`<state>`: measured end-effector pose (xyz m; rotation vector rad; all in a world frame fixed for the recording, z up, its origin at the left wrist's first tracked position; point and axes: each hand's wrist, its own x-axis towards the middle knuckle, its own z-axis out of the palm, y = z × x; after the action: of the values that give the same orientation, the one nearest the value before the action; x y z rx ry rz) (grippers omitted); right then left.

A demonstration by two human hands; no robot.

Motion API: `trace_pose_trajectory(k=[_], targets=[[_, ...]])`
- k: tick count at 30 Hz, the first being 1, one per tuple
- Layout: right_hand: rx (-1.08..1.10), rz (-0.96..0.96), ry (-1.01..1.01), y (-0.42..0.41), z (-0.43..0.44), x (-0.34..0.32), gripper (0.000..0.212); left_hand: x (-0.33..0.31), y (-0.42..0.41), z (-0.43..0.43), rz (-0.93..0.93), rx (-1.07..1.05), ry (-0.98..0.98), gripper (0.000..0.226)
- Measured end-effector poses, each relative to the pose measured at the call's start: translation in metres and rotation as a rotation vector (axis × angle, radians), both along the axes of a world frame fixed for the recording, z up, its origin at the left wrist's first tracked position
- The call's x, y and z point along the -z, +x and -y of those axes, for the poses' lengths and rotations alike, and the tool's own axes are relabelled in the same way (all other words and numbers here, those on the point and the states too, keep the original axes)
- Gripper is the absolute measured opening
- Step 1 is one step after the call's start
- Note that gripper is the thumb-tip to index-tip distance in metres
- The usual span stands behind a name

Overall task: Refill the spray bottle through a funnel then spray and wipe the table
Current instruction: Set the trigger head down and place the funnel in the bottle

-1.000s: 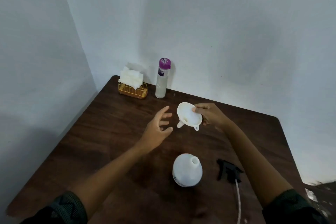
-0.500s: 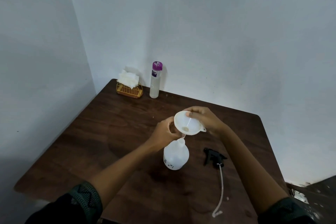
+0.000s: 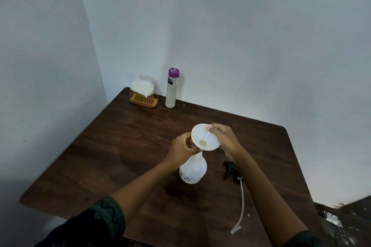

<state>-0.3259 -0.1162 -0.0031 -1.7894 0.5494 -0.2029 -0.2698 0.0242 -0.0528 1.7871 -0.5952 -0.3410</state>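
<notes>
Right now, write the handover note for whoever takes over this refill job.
Left hand grips the neck of the white plastic spray bottle, which stands upright on the dark wooden table. Right hand pinches the rim of the white plastic funnel, its spout at the bottle mouth.
Black trigger sprayer head with its tube lies on the table, right of the bottle.
Purple-capped clear bottle and white napkins in a gold wire holder stand at the far edge.
Done: sprayer head off. Left: pour, recap, spray, wipe.
</notes>
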Motion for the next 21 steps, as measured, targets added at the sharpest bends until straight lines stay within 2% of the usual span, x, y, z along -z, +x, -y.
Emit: trace_pose_trajectory(k=[6, 9, 14, 18, 21], targets=[[-0.008, -0.014, 0.009, 0.001, 0.002, 0.001, 0.023, 0.001, 0.005, -0.006, -0.095, 0.055, 0.020, 0.039], [-0.030, -0.006, -0.001, 0.000, 0.002, 0.000, 0.023, -0.009, 0.005, -0.012, -0.207, 0.042, -0.045, 0.025], [-0.070, -0.002, -0.052, 0.001, 0.000, 0.000, 0.023, -0.029, 0.004, -0.012, -0.339, -0.009, -0.147, 0.018], [-0.084, -0.005, -0.065, 0.001, -0.002, 0.003, 0.024, -0.027, 0.004, -0.013, -0.223, 0.023, -0.105, 0.024], [-0.095, -0.027, -0.051, -0.001, -0.004, 0.007, 0.022, -0.022, 0.002, -0.016, -0.227, -0.003, -0.092, 0.025]])
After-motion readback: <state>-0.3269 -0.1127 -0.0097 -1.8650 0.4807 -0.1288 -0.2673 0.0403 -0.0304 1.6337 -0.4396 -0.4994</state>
